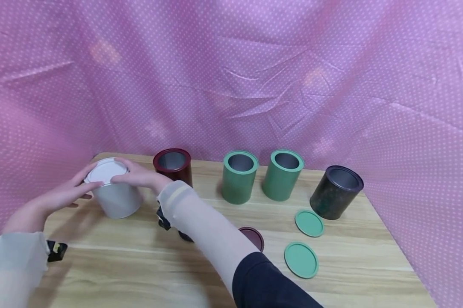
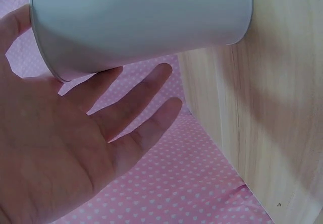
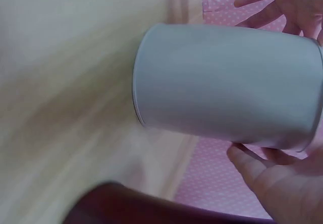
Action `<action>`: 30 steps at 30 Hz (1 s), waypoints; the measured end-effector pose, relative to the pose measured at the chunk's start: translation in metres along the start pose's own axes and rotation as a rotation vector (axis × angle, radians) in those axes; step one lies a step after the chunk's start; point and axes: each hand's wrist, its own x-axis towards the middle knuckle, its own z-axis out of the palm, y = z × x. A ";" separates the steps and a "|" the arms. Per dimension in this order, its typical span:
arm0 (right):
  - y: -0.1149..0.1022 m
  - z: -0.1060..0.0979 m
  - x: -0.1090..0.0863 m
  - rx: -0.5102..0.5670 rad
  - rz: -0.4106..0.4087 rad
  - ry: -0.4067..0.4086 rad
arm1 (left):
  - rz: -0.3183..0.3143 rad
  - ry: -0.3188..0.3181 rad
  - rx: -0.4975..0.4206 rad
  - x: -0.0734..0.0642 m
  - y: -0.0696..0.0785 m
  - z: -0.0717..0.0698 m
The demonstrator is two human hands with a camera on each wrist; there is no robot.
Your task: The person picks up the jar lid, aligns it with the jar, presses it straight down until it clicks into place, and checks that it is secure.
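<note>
Far left of the bench [image 1: 139, 261]: a white tin [image 1: 117, 199] stands upright near the back left corner, with its white lid [image 1: 105, 171] seated on top. The left hand [image 1: 63, 194] meets the tin at the lid's left rim. Grip released: the fingers lie straight, fingertips touching the lid edge, nothing clasped. The left wrist view confirms an open palm [image 2: 55, 148] with spread fingers beside the tin's wall [image 2: 141, 22].

The right hand [image 1: 139, 175] reaches across from the right and rests on the lid's right rim, fingers bent over the edge in a light hold on the lid. In the right wrist view only part of this hand [image 3: 282, 183] shows beside the tin [image 3: 227, 98], so how firmly it holds cannot be told.

Just right of the hands stands a dark red tin [image 1: 173, 164], open, partly hidden behind the right forearm. A dark red lid [image 1: 253, 236] lies flat on the bench further forward, partly covered by the sleeve.

Centre: two green tins [image 1: 239, 176] [image 1: 283, 174] stand side by side, both open. Two green lids [image 1: 309, 223] [image 1: 301, 259] lie flat in front of them, apart from each other.

Right: a dark mottled tin [image 1: 336, 192] stands open, near the back green lid.

Pink dotted cloth [image 1: 254, 77] hangs behind and at both sides.
</note>
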 end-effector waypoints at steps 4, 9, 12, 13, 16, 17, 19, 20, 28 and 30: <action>-0.004 -0.003 -0.001 -0.039 0.013 -0.001 | 0.014 0.015 0.001 0.001 -0.001 0.000; -0.006 -0.009 -0.003 -0.112 0.012 -0.007 | 0.012 0.045 0.041 0.000 0.000 -0.005; -0.006 -0.013 -0.004 -0.156 0.002 0.006 | -0.008 0.091 0.092 0.000 0.002 -0.007; -0.006 -0.013 -0.004 -0.167 -0.004 0.012 | -0.015 0.109 0.107 -0.001 0.002 -0.007; -0.005 -0.014 -0.005 -0.192 -0.008 0.029 | -0.030 0.153 0.143 -0.002 0.005 -0.006; -0.004 -0.014 -0.006 -0.204 -0.011 0.033 | -0.031 0.162 0.144 -0.002 0.005 -0.005; -0.004 -0.014 -0.006 -0.216 -0.024 0.040 | -0.028 0.177 0.143 -0.003 0.007 -0.004; -0.004 -0.015 -0.006 -0.219 -0.044 0.040 | -0.020 0.188 0.149 -0.003 0.008 -0.003; -0.011 -0.023 -0.016 -0.241 -0.051 0.057 | 0.096 0.312 0.206 -0.002 0.015 -0.005; -0.014 -0.025 -0.019 -0.267 -0.059 0.052 | 0.102 0.325 0.206 -0.003 0.016 -0.005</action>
